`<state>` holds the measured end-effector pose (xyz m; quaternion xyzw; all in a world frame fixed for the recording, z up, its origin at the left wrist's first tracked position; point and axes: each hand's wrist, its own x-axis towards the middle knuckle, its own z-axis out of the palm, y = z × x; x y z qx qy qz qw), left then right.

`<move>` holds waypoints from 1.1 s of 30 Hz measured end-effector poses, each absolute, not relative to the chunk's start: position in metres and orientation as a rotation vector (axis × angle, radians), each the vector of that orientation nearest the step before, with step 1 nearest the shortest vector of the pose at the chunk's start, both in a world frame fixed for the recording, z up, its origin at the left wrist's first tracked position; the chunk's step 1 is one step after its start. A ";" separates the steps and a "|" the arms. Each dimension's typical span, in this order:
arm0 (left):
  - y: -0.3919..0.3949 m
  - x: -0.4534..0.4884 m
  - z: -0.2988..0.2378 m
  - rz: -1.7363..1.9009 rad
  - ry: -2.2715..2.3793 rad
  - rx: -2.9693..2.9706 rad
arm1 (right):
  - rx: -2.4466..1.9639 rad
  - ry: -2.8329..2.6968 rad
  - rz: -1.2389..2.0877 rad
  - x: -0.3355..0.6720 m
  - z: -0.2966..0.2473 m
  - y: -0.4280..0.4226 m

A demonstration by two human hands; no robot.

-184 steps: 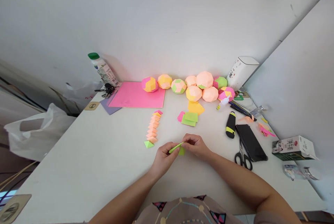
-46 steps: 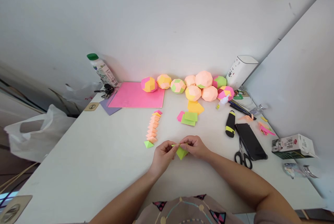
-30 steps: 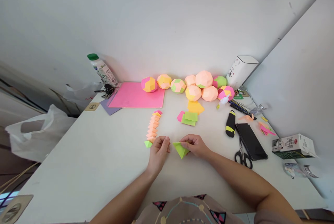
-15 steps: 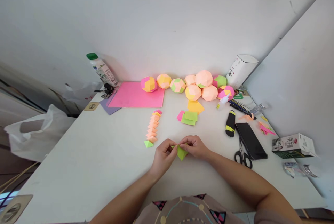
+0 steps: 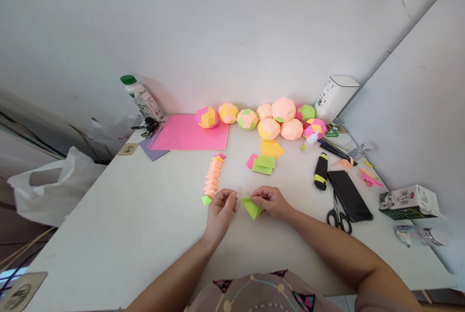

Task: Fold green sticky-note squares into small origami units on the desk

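Green paper triangle (image 5: 252, 208), crisply folded, tip pointing toward the person, at the middle of the white table (image 5: 145, 215), right hand (image 5: 273, 201) pinching its right edge, left hand (image 5: 221, 208) just apart, fingers curled in, nothing visible in them

bare table (image 5: 138, 215) lies left; scissors (image 5: 338, 218) and phone (image 5: 349, 195) crowd the right.

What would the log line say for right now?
right hand: holds green triangle | left hand: apart from it, beside paper row
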<state>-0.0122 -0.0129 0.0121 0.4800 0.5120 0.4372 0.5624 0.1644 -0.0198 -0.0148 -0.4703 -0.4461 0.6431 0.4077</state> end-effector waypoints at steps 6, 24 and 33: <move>-0.018 -0.007 -0.001 0.795 1.074 1.188 | -1.194 -1.392 1.449 0.163 -0.014 -0.021; -0.019 -0.011 0.002 0.882 1.143 1.193 | -1.164 -1.247 1.480 0.164 -0.007 -0.023; -0.013 -0.011 0.005 0.884 1.201 1.017 | -1.091 -1.220 1.508 0.164 -0.008 -0.021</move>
